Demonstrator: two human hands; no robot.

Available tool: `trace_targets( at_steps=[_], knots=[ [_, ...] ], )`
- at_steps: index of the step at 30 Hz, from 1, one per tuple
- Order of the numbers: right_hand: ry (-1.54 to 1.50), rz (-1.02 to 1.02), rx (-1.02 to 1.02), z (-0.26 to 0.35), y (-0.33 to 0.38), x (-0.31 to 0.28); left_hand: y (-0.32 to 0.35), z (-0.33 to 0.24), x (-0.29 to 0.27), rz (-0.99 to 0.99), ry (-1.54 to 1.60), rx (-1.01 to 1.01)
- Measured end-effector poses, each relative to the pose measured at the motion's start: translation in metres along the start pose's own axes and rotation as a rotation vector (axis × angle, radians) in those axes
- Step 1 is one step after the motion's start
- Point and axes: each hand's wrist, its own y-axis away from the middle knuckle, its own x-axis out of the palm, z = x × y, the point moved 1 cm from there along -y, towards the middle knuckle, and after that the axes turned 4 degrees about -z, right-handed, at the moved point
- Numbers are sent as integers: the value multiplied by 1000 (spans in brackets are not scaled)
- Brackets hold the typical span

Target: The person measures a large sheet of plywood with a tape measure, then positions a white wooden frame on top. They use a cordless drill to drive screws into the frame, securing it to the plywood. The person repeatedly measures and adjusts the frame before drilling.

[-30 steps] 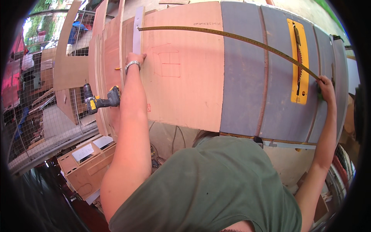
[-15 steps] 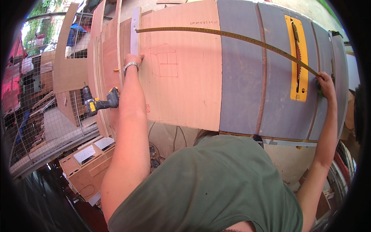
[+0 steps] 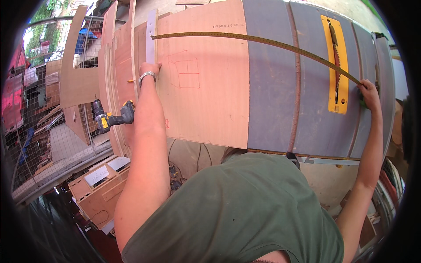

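Note:
A yellow tape measure blade (image 3: 228, 35) stretches from left to right over a plywood sheet (image 3: 223, 96) and a grey saw table. My right hand (image 3: 369, 93) grips the tape measure's green case, mostly hidden by the fingers, at the table's right side. At the far left, the blade's end rests by a pale narrow strip (image 3: 151, 39). My left hand (image 3: 149, 70), with a metal bracelet on its wrist, closes around the near end of that strip. Red pencil lines mark the plywood.
A toothed saw blade (image 3: 337, 65) rises through a yellow insert (image 3: 344, 83) in the saw table (image 3: 272, 105), under the tape. Left of my forearm lies a cordless drill (image 3: 109, 119) beside upright boards (image 3: 108, 65). Wire mesh fencing (image 3: 39, 87) stands farther left; cables trail across the floor.

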Motion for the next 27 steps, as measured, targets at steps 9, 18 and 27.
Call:
trace_targets(
  at_steps=[9, 18, 27],
  knots=[
    [-2, -2, -60, 2, 0, -1, -5, 10, 2, 26, 58, 69],
    [-23, 68, -74, 16, -3, -12, 67, -14, 2, -588, 278, 584],
    [-3, 225, -30, 27, 1, -15, 155, -68, 22, -423, 47, 1031]
  ],
)
